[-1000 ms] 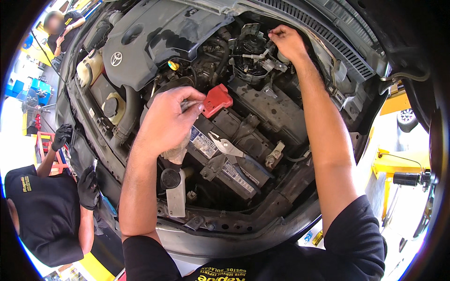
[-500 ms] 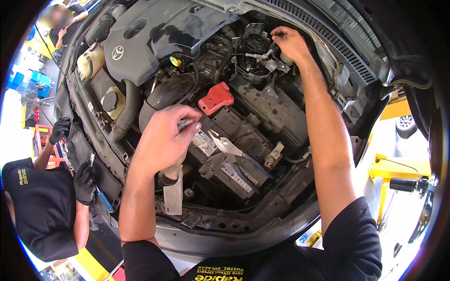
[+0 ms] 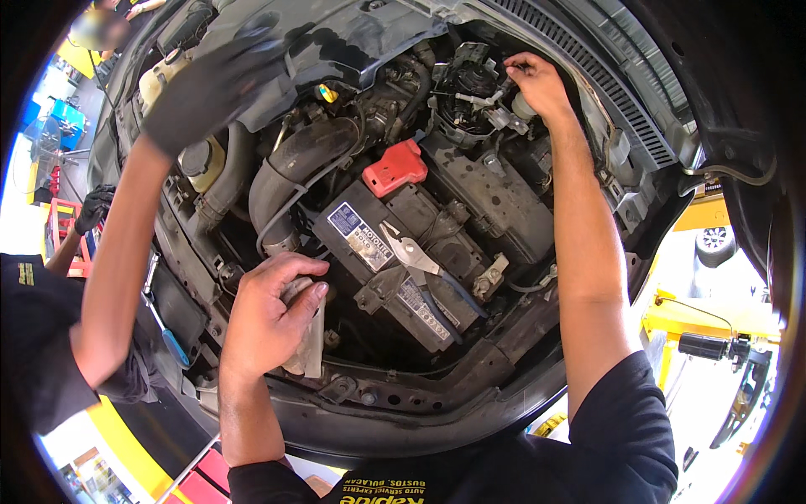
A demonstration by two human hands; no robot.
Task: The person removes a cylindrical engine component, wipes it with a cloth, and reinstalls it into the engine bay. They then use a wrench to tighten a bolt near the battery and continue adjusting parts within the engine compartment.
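My left hand (image 3: 273, 315) is closed around a small greyish thing (image 3: 295, 290) whose kind I cannot make out. It hovers over the front edge of the engine bay, beside a pale plastic piece (image 3: 312, 344). At the far right of the bay, my right hand (image 3: 539, 84) has its fingers pinched together by a round black part (image 3: 477, 80) with connectors; what they grip, if anything, is hidden. Between my arms a pair of pliers (image 3: 411, 252) with dark handles lies on the car battery (image 3: 348, 239). A red terminal cover (image 3: 395, 168) sits behind the pliers.
A co-worker's black-gloved hand (image 3: 214, 88), blurred, reaches over the engine cover (image 3: 336, 50) from the left. A blue-handled ratchet (image 3: 172, 340) lies along the left fender. A thick black intake hose (image 3: 281, 185) runs left of the battery.
My left hand has drawn back from above the battery toward the front edge. My right hand stays by the black part. The co-worker's gloved hand has swung in, leaving the ratchet on the fender.
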